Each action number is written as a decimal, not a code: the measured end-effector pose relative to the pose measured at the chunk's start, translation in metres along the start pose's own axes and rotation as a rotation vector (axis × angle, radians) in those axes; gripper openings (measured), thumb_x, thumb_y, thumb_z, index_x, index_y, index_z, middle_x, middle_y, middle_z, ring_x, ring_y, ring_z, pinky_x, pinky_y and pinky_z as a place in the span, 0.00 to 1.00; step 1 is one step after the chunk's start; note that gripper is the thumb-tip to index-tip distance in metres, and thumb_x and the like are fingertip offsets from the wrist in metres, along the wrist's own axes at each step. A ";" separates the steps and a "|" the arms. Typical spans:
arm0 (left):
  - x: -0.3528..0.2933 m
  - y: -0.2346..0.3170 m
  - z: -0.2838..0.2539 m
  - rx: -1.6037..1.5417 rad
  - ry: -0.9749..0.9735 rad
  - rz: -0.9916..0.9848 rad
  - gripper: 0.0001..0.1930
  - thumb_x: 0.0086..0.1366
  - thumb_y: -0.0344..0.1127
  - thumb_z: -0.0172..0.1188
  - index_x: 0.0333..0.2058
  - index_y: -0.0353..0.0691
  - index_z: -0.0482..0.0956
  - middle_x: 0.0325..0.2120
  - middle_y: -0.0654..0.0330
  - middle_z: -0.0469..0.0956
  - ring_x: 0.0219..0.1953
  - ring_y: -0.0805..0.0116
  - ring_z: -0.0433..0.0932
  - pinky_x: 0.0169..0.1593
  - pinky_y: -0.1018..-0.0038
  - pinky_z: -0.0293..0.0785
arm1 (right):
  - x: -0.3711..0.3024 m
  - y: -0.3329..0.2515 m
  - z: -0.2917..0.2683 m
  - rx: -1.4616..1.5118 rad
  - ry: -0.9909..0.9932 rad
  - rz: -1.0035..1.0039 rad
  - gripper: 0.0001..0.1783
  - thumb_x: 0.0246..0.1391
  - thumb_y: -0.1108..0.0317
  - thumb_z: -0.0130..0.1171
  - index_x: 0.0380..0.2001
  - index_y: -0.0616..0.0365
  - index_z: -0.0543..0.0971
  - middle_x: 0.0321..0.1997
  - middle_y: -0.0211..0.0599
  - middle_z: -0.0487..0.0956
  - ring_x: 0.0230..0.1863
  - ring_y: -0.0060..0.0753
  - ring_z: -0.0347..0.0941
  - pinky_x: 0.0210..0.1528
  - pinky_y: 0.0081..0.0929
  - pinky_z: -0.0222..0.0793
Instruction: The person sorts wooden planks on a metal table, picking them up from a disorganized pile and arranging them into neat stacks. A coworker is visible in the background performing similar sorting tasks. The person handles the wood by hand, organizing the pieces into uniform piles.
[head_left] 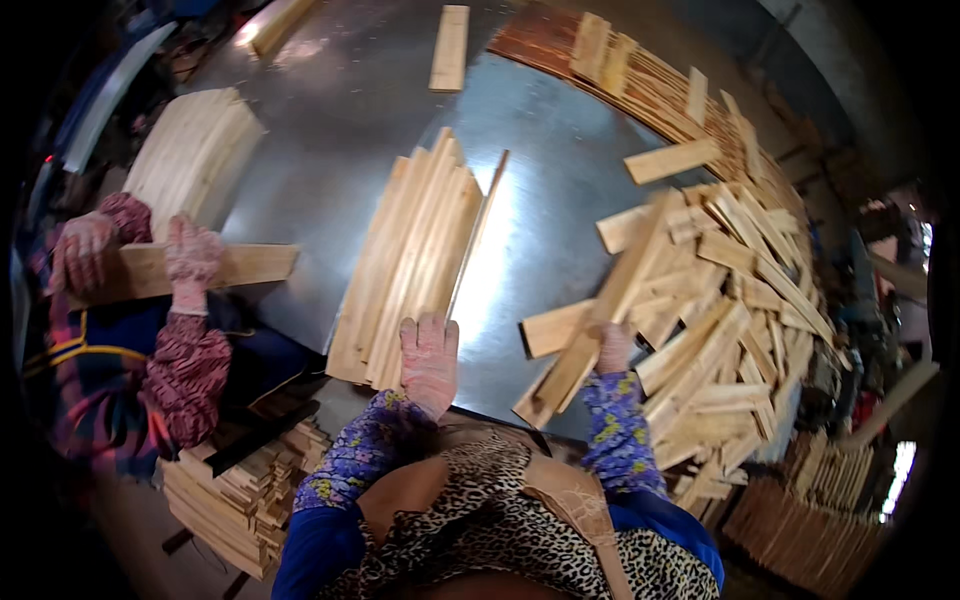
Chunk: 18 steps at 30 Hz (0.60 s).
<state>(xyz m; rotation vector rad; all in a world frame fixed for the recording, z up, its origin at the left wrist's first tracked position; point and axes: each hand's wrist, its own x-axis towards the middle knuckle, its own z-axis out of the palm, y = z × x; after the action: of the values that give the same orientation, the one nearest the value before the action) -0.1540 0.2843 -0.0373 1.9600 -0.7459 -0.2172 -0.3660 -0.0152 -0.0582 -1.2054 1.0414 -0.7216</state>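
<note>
My left hand [430, 362], in a pale pinkish glove, lies flat with its fingers stretched forward at the near right corner of a row of wooden boards [408, 260]. These boards stand close together on the metal table [340, 130]. One thin dark-edged strip [480, 235] leans just right of the row. My right hand [613, 350], gloved too, is closed around the right edge of a long wooden board [608, 300], which slants from near left to far right. Its fingers are partly hidden. Under and beside that board spreads a loose heap of wooden boards [730, 270].
At the left a co-worker's gloved hands [190, 255] hold a board [255, 264] by a neat stack [195, 150]. A lone board [450, 48] lies at the far side. A brown panel [535, 38] borders the heap. More boards [225, 495] are stacked low at left.
</note>
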 end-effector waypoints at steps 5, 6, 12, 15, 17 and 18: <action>-0.001 0.002 -0.004 -1.131 -0.193 -0.004 0.22 0.72 0.34 0.53 0.63 0.40 0.71 0.57 0.54 0.72 0.66 0.54 0.68 0.77 0.54 0.57 | -0.060 -0.051 0.089 0.466 -0.193 0.397 0.45 0.52 0.76 0.54 0.78 0.67 0.68 0.57 0.49 0.84 0.50 0.43 0.86 0.54 0.38 0.87; 0.000 0.012 -0.009 -0.719 -0.285 -0.067 0.25 0.72 0.35 0.54 0.66 0.39 0.70 0.58 0.53 0.73 0.66 0.55 0.69 0.76 0.55 0.59 | -0.062 -0.054 0.097 0.413 -0.206 0.358 0.44 0.52 0.76 0.54 0.76 0.67 0.70 0.56 0.49 0.84 0.49 0.43 0.86 0.55 0.37 0.87; 0.015 0.042 -0.027 0.649 -0.453 -0.187 0.29 0.68 0.31 0.58 0.68 0.33 0.71 0.61 0.45 0.77 0.66 0.47 0.75 0.71 0.55 0.69 | -0.063 -0.037 0.132 0.288 -0.200 0.411 0.42 0.54 0.75 0.54 0.76 0.66 0.70 0.56 0.50 0.84 0.53 0.47 0.85 0.60 0.41 0.85; 0.015 0.036 -0.022 0.402 -0.381 -0.208 0.30 0.70 0.29 0.58 0.69 0.31 0.70 0.64 0.39 0.76 0.68 0.40 0.75 0.72 0.53 0.71 | -0.059 -0.021 0.142 0.524 -0.293 0.378 0.41 0.55 0.74 0.52 0.75 0.65 0.70 0.59 0.52 0.84 0.55 0.50 0.85 0.62 0.42 0.85; 0.010 0.034 -0.014 0.309 -0.381 -0.227 0.32 0.73 0.31 0.57 0.74 0.31 0.66 0.68 0.35 0.74 0.71 0.38 0.73 0.74 0.54 0.70 | -0.041 0.003 0.135 0.566 -0.335 0.412 0.48 0.53 0.76 0.48 0.82 0.57 0.60 0.67 0.54 0.80 0.59 0.54 0.85 0.59 0.52 0.89; 0.011 0.035 -0.015 0.287 -0.420 -0.268 0.35 0.74 0.33 0.58 0.76 0.31 0.63 0.70 0.34 0.72 0.73 0.38 0.71 0.76 0.56 0.67 | -0.034 0.010 0.134 0.562 -0.347 0.421 0.48 0.53 0.76 0.48 0.82 0.57 0.60 0.67 0.54 0.80 0.60 0.53 0.85 0.59 0.52 0.90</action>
<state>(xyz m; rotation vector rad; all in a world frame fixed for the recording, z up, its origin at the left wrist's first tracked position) -0.1528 0.2771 0.0021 2.3205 -0.8114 -0.7362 -0.2564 0.0699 -0.0557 -0.5681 0.6994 -0.4101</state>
